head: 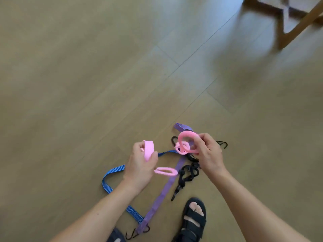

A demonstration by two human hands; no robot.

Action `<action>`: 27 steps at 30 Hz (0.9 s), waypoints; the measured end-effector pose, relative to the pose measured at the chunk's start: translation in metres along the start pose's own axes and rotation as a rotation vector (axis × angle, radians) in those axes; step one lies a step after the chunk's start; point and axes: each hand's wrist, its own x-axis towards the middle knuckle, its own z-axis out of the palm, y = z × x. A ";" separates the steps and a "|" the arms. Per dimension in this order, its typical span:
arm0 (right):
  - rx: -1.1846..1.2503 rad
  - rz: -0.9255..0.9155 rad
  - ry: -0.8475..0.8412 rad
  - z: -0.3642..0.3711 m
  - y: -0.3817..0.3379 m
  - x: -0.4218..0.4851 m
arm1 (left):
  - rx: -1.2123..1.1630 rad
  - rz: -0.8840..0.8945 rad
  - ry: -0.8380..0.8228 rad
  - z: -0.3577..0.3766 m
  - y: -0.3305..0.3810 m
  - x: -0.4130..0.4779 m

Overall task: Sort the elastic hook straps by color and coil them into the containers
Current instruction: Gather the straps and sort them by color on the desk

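Slack is the risk. The pink strap (pixel 187 144) runs between both hands, held above the floor (pixel 87 67). The right hand (pixel 208 154) pinches a small coil of it in curled fingers. The left hand (pixel 141 165) grips a flat stretch, with a loose loop drooping just beside it. If either pinch eases, I'd expect the springy coil to unwind. The free loop could also drop onto the blue strap (pixel 111 173), purple strap (pixel 167 186) and black strap (pixel 188 173) lying beneath the hands, and catch a hook. No container shows, so the carry may be long. A sandalled foot (pixel 194 219) stands beneath the right hand, near the purple strap; a step could drag it.
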 end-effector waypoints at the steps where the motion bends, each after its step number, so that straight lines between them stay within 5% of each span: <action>1: 0.057 -0.018 -0.022 -0.012 -0.026 -0.017 | 0.016 0.022 -0.014 -0.004 0.020 -0.014; 6: 0.239 -0.128 -0.069 -0.080 -0.162 -0.103 | 0.022 0.179 -0.137 -0.037 0.140 -0.092; 12: 0.507 -0.190 -0.138 -0.162 -0.302 -0.202 | -0.027 0.351 -0.577 -0.081 0.268 -0.204; 16: 0.566 -0.280 -0.059 -0.204 -0.373 -0.254 | -0.032 0.443 -0.601 -0.110 0.316 -0.270; 27: 0.434 -0.292 -0.003 -0.192 -0.350 -0.421 | -0.108 0.585 -0.573 -0.168 0.382 -0.400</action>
